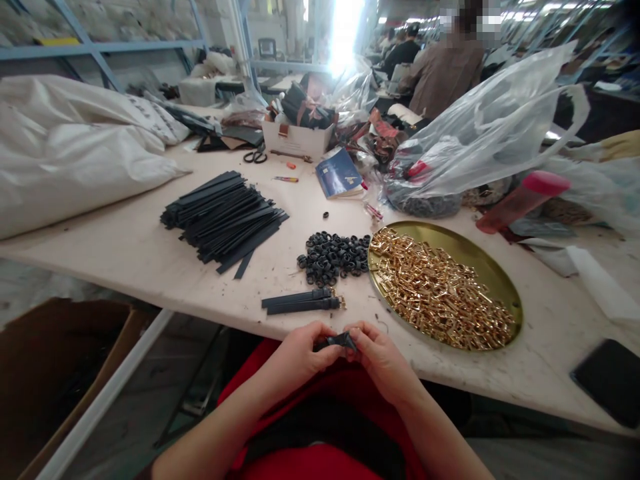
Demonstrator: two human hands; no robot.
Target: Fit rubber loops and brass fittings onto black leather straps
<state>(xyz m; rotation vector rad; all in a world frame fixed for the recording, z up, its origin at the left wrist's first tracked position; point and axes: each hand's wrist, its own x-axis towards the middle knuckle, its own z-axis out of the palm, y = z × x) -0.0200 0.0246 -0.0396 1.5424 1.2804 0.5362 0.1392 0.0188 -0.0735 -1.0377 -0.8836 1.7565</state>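
Observation:
Both my hands meet just below the table's front edge, over my lap. My left hand and my right hand pinch the two ends of a short black strap between fingertips. Two black straps with gold buckles fitted lie on the table just ahead of my hands. Beyond them lies a heap of small black loops. To the right stands a round gold tray piled with several gold buckles. A stack of long black straps lies at the left.
A big white sack fills the table's left. Farther back are a white box of leather pieces, scissors, a blue booklet, clear plastic bags and a red bottle. A phone lies at right. A person sits beyond.

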